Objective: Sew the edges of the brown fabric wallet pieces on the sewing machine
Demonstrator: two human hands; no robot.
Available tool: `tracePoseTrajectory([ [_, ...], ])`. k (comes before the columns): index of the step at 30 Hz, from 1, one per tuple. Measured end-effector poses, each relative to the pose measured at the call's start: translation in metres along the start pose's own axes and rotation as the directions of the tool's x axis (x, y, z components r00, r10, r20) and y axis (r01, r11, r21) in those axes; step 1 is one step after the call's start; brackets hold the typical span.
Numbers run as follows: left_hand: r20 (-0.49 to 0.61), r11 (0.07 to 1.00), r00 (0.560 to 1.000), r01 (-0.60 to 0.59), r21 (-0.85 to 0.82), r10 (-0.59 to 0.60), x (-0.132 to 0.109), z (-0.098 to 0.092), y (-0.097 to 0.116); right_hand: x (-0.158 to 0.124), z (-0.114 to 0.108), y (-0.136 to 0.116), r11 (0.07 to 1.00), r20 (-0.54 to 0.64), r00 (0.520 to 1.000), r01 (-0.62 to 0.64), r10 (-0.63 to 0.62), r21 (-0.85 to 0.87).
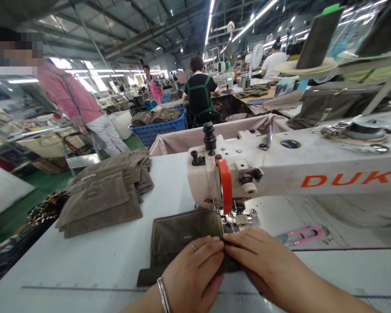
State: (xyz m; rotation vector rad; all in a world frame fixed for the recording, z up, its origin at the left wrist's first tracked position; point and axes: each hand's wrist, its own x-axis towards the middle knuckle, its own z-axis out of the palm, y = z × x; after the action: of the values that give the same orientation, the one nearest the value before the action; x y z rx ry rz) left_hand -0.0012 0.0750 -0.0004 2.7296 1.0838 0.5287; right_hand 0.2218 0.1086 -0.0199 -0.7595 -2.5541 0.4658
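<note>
A dark olive-brown fabric panel point(172, 232) with a small label lies on the white table, its right edge under the presser foot point(231, 227) of a sewing machine point(208, 174). My left hand point(197, 269), wearing a ring and a silver bangle, has bent fingers pressed together on the panel's near right part. Right beside it, my right hand point(260, 256) holds the same cloth near the foot, fingers close together. The two hands' fingertips nearly meet. Part of the panel is hidden under both hands. An orange guard point(226, 187) hangs before the needle area.
Pink-handled thread snips point(301, 235) lie on the machine bed at right. Stacked brown fabric pieces point(101, 191) rest on the table's left. Behind are a blue crate point(163, 130), thread cones point(319, 37) and several people at work. A person in pink point(68, 95) stands at left.
</note>
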Motion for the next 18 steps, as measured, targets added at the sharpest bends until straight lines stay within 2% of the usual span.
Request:
tracePoseTrajectory([
  [6, 0.039, 0.997, 0.998, 0.049, -0.059, -0.046, 0.013, -0.003, -0.012, 0.010, -0.001, 0.005, 0.994, 0.023, 0.999, -0.029, 0.031, -0.104],
  [12, 0.006, 0.996, 1.000, 0.015, -0.093, -0.014, 0.023, 0.000, -0.029, 0.017, 0.000, 0.012, 0.975, 0.081, 0.984, -0.140, 0.156, -0.173],
  [18, -0.020, 0.997, 1.000, 0.007, -0.078, -0.008, 0.033, 0.001, -0.039, 0.020, 0.003, 0.018, 0.971, 0.063, 0.982, -0.165, 0.178, -0.173],
])
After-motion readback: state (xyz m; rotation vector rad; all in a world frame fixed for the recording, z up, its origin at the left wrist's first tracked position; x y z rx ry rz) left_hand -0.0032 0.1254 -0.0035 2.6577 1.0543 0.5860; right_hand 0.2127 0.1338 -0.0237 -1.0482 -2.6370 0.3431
